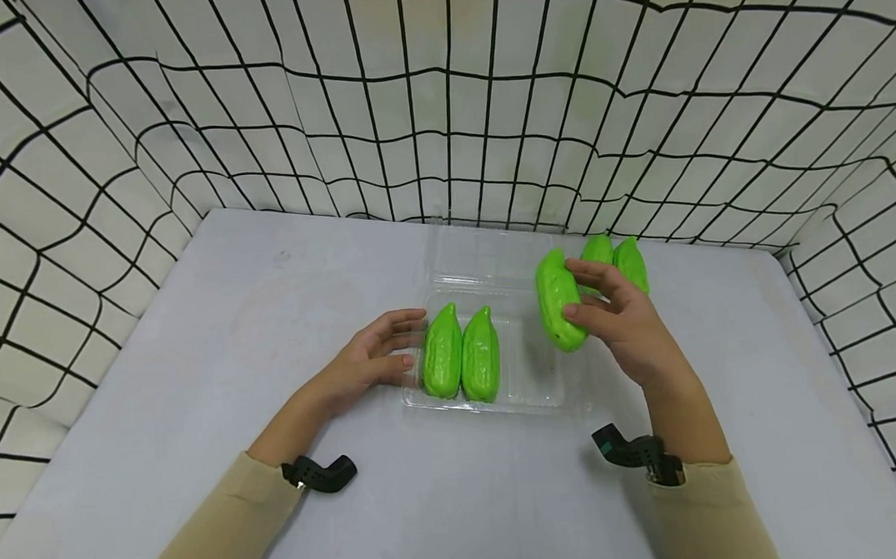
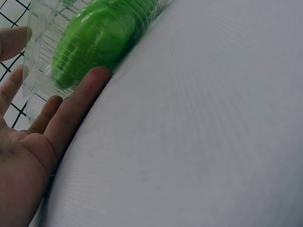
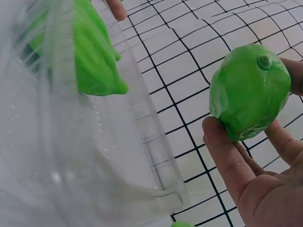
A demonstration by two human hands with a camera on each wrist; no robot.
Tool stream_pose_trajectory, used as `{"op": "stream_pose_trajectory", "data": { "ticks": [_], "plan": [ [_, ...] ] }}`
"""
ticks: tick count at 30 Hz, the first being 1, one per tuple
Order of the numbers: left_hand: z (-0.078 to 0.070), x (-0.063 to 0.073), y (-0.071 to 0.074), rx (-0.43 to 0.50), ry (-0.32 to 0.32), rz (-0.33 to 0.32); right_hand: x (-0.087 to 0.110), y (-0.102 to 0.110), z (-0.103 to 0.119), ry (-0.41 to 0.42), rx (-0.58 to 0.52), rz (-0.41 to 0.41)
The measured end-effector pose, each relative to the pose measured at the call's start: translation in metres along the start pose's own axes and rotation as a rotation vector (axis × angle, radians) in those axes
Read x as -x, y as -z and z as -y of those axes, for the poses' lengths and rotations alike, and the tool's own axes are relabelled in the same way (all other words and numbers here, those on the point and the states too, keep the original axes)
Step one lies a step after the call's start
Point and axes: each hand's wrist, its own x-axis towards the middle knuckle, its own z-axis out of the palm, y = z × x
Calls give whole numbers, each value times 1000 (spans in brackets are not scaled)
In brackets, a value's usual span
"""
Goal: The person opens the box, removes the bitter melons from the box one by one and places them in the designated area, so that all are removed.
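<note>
My right hand (image 1: 621, 322) grips a bright green, pointed toy gourd (image 1: 557, 300) between thumb and fingers. It is raised over the right side of an open clear plastic box (image 1: 530, 368). In the right wrist view the held gourd shows its blunt end with a small stub. Two more green gourds (image 1: 461, 354) lie side by side in the left part of the box, tips pointing away. My left hand (image 1: 372, 354) rests against the box's left wall with fingers fairly straight. In the left wrist view the thumb (image 2: 78, 109) lies along the clear wall.
Behind my right hand, two other green gourds (image 1: 629, 263) lie on the white table (image 1: 304, 261) near its back edge. The box's clear lid (image 1: 477, 257) is folded back, away from me. Black netting (image 1: 380, 107) over white walls encloses the back and sides.
</note>
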Motion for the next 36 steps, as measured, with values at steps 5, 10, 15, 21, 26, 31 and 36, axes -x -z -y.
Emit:
{"op": "stream_pose_trajectory", "data": {
  "ticks": [5,10,15,21,26,31,36],
  "plan": [
    [0,-1,0,3,-7,2,3,7,3,44,-35,-15],
    [-1,-1,0,-1,-8,4,4,15,3,73,-20,-48],
    [-1,0,0,-4,-8,4,4,24,4,97,-17,-84],
    [-1,0,0,-6,-6,4,6,33,5,135,-51,-99],
    [0,-1,0,-5,-9,7,8,38,6,145,-77,-120],
    [0,-1,0,4,-13,8,8,42,6,154,-65,-141],
    [0,0,0,1,-11,7,8,44,5,140,-64,-181]
  ]
}}
